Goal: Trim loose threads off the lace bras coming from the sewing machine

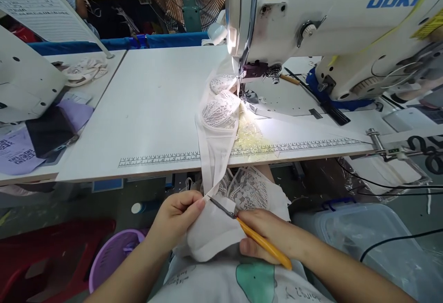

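My left hand (180, 213) is closed, pinching the edge of a white lace bra (218, 143) between thumb and fingers. My right hand (265, 233) is wrapped round an orange-handled seam ripper (263, 242). Its dark metal tip touches or nearly touches the fabric edge beside my left fingertips. From my hands the bra runs up over the table edge to the sewing machine's needle area (241, 88), where its lace cups lie under the lamp. More white lace pieces (251, 190) rest on my lap below the table.
The sewing machine (311, 12) stands over the right of the white table (152, 109), which has a printed ruler along its front edge. A black-handled tool (325, 104) lies on the machine bed. Below are a purple basket (112, 254), a red stool (51, 252) and a clear plastic bin (367, 238).
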### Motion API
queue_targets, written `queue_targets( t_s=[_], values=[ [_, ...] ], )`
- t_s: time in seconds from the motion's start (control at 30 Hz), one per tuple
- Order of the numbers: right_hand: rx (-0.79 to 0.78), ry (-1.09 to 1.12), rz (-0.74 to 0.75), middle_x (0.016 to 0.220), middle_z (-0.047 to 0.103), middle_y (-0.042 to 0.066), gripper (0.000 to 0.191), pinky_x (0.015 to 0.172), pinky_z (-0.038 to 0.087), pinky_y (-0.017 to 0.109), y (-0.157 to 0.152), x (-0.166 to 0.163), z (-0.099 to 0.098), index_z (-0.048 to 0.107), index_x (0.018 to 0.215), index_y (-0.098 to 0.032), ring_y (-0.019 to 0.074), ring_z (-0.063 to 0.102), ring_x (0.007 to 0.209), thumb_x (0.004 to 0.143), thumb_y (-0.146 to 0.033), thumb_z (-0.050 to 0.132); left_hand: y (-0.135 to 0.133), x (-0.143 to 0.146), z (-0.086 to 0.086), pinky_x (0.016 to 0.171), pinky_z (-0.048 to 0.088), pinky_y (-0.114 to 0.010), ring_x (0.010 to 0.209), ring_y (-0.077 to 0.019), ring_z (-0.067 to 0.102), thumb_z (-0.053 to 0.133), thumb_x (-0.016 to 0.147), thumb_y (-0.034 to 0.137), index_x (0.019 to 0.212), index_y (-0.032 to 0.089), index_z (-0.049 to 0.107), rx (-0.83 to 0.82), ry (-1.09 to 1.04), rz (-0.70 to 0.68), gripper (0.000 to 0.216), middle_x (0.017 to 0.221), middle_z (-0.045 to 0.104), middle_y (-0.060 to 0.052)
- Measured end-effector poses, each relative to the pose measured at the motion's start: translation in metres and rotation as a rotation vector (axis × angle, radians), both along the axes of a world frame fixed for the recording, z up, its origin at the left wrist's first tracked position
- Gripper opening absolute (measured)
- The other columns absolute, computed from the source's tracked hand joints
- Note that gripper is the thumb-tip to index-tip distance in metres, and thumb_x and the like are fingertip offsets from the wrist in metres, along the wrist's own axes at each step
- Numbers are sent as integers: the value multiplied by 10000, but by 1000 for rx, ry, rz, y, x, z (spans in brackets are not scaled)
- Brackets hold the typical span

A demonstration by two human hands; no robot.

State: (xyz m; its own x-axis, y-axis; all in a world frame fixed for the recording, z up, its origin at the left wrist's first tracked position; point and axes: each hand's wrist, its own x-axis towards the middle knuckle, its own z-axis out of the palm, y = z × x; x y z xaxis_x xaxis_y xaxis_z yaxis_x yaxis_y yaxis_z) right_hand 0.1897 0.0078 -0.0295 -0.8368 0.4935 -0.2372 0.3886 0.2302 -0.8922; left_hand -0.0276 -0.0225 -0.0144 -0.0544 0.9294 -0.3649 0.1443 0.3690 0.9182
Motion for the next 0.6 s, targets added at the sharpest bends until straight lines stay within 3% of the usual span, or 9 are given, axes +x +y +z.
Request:
queue_targets(
  t_s=[0.23,0.6],
  values=[
    [34,-80,-37,637,452,-31,277,489,322,222,4,-13,7,372,703,-206,107,394,530,741,-412,554,1,7,5,395,242,-185,451,-75,304,577,684,350,493,157,505,-41,-5,33,281,503,382,37],
    [-30,-124,-116,609,471,-26,289,492,336,227,1,-18,15,383,674,-204,111,395,520,706,-420,572,4,11,7,400,237,-190,452,-75,293,563,680,337,486,160,483,-49,16,18,275,497,366,39]
  ],
)
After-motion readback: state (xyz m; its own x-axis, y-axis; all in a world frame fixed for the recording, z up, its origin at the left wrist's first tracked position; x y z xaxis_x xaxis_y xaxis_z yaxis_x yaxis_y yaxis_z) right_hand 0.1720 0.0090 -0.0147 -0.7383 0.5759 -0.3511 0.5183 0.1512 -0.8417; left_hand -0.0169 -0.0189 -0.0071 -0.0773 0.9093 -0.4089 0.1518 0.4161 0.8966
